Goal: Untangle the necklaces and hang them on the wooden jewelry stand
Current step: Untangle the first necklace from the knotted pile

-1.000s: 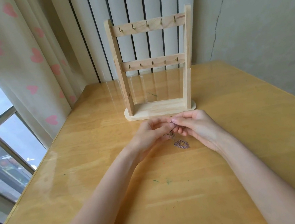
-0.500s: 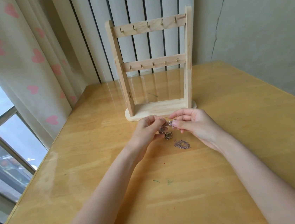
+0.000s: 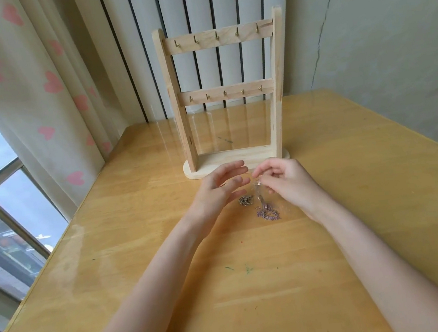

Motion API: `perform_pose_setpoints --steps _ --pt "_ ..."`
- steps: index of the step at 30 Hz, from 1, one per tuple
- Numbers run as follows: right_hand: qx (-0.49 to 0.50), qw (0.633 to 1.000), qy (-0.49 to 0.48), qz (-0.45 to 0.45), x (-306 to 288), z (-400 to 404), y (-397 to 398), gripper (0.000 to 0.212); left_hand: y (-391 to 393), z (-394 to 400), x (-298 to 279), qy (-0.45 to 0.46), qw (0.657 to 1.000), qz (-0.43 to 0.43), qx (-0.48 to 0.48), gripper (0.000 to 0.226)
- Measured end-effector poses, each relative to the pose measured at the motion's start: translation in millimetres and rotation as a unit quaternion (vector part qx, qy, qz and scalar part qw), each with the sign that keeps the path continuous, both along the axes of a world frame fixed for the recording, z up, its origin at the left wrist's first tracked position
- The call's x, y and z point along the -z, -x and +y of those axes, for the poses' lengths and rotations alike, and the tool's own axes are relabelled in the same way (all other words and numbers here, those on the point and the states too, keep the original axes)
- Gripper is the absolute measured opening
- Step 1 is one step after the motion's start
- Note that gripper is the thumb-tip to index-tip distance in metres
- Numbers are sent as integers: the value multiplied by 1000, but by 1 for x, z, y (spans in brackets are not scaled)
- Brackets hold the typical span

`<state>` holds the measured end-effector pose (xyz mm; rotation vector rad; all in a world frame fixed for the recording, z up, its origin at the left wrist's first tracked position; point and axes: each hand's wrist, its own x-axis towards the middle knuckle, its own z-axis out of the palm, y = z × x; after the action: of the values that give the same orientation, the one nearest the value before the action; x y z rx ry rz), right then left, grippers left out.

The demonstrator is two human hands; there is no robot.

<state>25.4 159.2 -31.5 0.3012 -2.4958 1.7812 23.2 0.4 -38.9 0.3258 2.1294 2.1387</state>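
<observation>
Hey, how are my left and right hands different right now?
The left hand is open, fingers spread and straight, holding nothing; the right hand has curled fingers pinching a thin purple chain necklace whose lower end lies on the yellow wooden table. The small dark chain clump lies nearer the left hand. Both hover before the wooden jewelry stand.

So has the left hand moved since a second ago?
Yes. The left hand let go and drew leftward, away from the chain, judged against the wooden jewelry stand.

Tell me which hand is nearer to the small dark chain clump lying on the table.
Left. The left hand hovers open just left of the clump; the right hand is farther right, pinching the other chain.
</observation>
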Motion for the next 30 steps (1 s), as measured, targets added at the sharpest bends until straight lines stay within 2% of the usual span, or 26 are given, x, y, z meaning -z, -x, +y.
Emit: perform_pose_setpoints --steps 3,6,9,14,22,30 --pt "-3 1000 18 -9 -2 -1 -1 27 -1 -1 1 -15 1000 -9 21 37" --pt "-41 990 129 -41 -5 1 -1 30 -1 0 2 -1 997 -26 67 28" --pt "-61 979 189 -48 -5 3 0 24 -3 4 2 -6 996 -42 83 19" --pt "-42 976 209 -45 -3 5 1 15 -4 3 -1 -28 993 -58 99 13" --pt "-40 978 200 -38 -3 4 1 15 -2 3 -1 7 997 -38 68 9" --pt "-49 967 246 -47 -4 4 0 15 -2 4 -2 -79 986 -116 87 17"
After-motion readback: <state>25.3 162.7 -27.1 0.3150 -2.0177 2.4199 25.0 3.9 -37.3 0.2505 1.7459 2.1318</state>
